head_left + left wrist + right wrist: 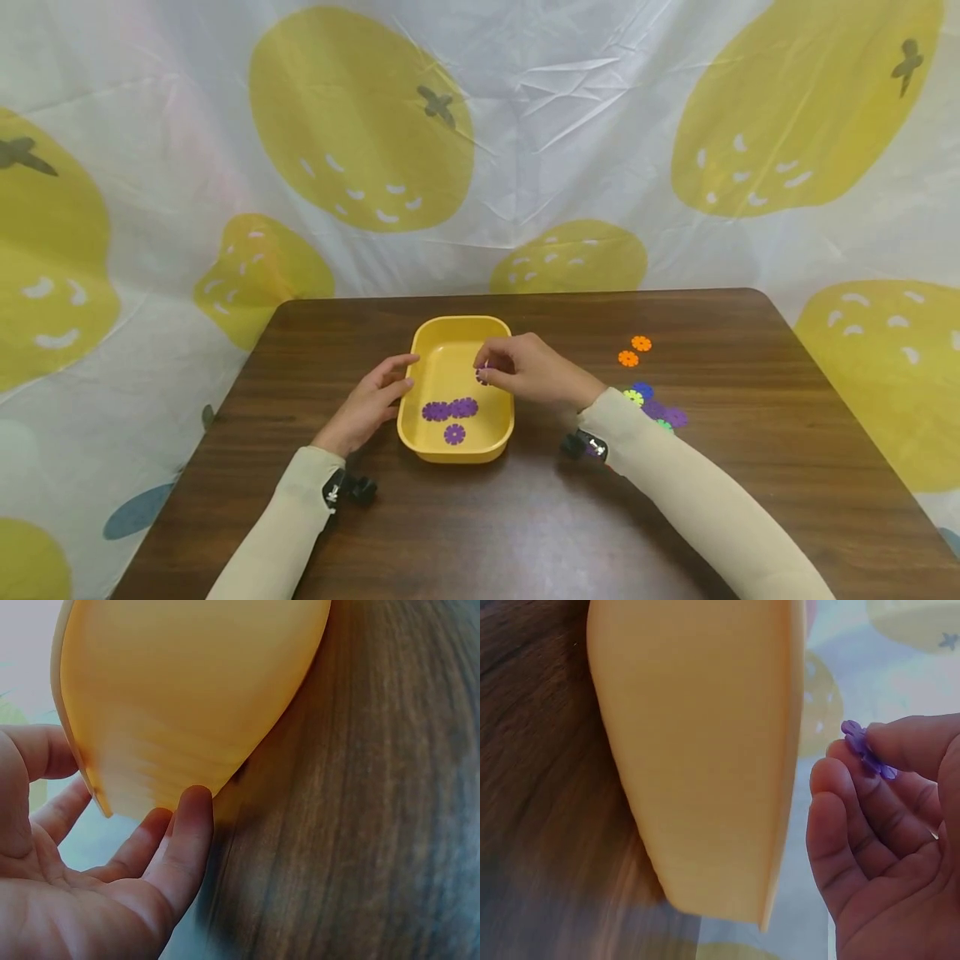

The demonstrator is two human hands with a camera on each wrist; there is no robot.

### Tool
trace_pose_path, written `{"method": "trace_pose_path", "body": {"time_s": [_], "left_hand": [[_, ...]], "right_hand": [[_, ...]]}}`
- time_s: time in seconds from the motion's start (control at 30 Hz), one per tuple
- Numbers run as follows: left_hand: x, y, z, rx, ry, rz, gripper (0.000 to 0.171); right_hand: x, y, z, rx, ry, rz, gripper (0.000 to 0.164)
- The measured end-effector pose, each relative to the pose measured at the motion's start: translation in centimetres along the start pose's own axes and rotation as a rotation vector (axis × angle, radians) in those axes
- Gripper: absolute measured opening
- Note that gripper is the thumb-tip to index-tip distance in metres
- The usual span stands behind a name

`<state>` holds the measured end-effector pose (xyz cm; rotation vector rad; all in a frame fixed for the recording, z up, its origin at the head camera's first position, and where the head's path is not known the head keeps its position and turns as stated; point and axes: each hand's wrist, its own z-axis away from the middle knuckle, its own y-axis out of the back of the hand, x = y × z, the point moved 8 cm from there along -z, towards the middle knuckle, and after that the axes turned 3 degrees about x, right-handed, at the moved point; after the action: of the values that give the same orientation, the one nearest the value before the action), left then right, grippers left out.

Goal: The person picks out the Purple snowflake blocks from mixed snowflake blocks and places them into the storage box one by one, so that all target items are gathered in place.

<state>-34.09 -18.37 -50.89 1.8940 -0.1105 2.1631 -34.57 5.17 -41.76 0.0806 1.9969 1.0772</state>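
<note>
Spanning the rear is a white backdrop printed with yellow fruit. Before it stands a dark wood-grain bench. On the bench, left of centre, sits an upright yellow tray. The left-hand grip touches the tray's left side, fingers spread and not closed round it. The right-hand grip pinches a piece between thumb and fingers over the tray's right side. Each wrist carries a black device with a pale mark, too small to read. Purple pieces lie touching in a row inside the tray; another lies just nearer the front. Right of the tray lie orange pieces and a mixed cluster. The pinched purple notched disc is seen nearly edge-on from the right wrist.
</note>
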Motion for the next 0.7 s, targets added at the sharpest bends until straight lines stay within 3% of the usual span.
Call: {"method": "trace_pose_path", "body": {"time_s": [0.3, 0.7], "left_hand": [[0.0, -0.2, -0.1, -0.015, -0.001, 0.005, 0.047], [-0.1, 0.0, -0.3, -0.013, -0.002, -0.003, 0.046]], "right_hand": [[0.2, -2.7, -1.9, -0.065, 0.073, 0.062, 0.006], [0.2, -4.5, -2.4, -0.134, 0.048, 0.178, 0.008]]}}
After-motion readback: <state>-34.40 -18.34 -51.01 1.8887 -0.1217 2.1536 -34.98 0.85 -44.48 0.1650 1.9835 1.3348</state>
